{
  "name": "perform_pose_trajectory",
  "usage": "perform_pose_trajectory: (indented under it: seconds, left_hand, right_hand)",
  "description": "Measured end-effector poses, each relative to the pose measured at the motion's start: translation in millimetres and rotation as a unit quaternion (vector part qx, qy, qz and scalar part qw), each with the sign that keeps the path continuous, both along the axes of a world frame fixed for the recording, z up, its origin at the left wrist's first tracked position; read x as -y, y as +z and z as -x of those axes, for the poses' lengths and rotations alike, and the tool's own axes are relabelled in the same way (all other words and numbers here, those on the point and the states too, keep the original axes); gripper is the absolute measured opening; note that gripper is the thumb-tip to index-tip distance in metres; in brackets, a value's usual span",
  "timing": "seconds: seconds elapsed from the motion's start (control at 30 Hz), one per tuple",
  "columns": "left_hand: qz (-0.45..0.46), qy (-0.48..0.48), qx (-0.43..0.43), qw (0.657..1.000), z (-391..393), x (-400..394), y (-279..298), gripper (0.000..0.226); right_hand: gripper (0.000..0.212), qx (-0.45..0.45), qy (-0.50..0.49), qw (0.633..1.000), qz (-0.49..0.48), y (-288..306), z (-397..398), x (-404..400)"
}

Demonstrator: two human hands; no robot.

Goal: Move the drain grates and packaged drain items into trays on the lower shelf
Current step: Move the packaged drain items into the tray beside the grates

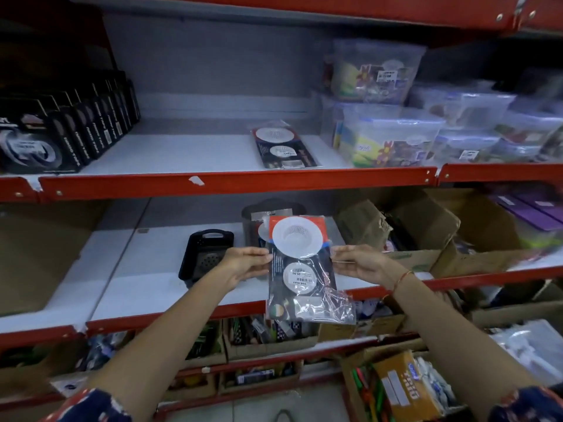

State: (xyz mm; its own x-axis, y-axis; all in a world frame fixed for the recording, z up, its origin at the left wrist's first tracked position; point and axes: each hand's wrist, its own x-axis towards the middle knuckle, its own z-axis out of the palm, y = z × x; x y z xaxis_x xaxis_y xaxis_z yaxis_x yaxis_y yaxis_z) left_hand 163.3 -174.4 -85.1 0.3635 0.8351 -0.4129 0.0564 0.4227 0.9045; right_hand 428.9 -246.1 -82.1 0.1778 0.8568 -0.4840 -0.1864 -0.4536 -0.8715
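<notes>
Red-edged shelving filled the view, with white boards for shelves and a grey back panel. Both hands held one packaged drain item (300, 263) in front of the lower shelf (158, 269), upright and tilted slightly. Its clear wrapper showed two white round strainers on a dark card. The left hand (243, 264) pinched the pack's left edge, thumb on the front and fingers curled closed behind it. The right hand (361, 263) gripped the right edge in the same way, fingers nearly closed on the plastic, with a thin thread band on its wrist.

Behind the held pack, a black tray (205, 254) sat on the lower shelf with a dark drain grate (210, 260) lying in it. A second, taller dark tray (259, 220) stood just right of it, partly hidden by the pack; its contents could not be made out.

On the upper shelf a second packaged drain item (283, 147) lay flat, well apart from the black boxes (61, 129) at the left and near the clear plastic containers (393, 132) at the right. Cardboard boxes (396, 226) crowded the lower shelf's right side.
</notes>
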Motion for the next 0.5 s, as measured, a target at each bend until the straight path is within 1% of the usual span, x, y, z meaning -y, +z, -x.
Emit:
perform_pose_trajectory:
  seconds: [0.13,0.23,0.4,0.5]
  left_hand:
    - [0.029,0.032,0.0,0.999,-7,-24,-12,0.037]
    - [0.033,0.045,-0.016,0.998,-14,-45,-19,0.036]
    - [0.05,0.064,-0.064,0.995,-28,-86,-39,0.036]
    - [0.061,0.071,-0.082,0.992,-37,-110,-50,0.035]
  right_hand:
    - [0.013,0.019,-0.032,0.999,0.015,-12,3,-29]
    - [0.011,0.038,-0.035,0.998,0.019,-20,3,-55]
    - [0.027,0.083,-0.031,0.995,0.033,-36,5,-105]
    - [0.025,0.117,-0.025,0.992,0.035,-47,8,-133]
